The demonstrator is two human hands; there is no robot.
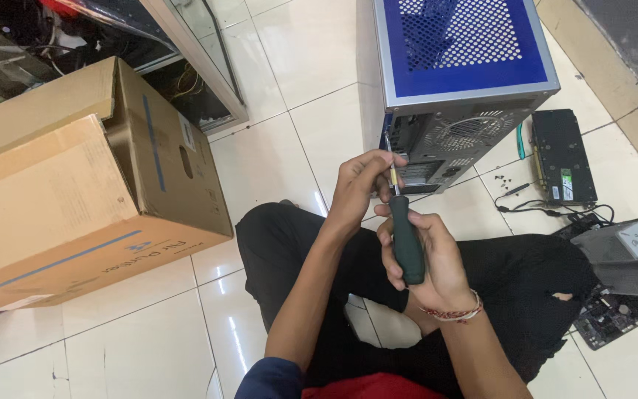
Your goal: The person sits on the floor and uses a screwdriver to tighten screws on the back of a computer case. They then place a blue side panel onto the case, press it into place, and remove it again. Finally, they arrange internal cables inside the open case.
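The right hand (pixel 426 255) is closed around the dark green handle of a screwdriver (pixel 405 236), which stands almost upright above the lap. The left hand (pixel 359 185) pinches the metal shaft near its tip with closed fingers. Just behind the tip stands the computer case (pixel 467 66) on the tiled floor (pixel 275 148), back panel facing the hands

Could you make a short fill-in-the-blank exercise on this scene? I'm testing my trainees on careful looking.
1. The right hand is wrapped around the dark green handle of a ____.
2. The left hand pinches the tool's ____ near the tip.
3. The computer case has a perforated side panel coloured ____.
4. On the floor to the person's left lies a large cardboard ____.

Missing words: screwdriver; shaft; blue; box
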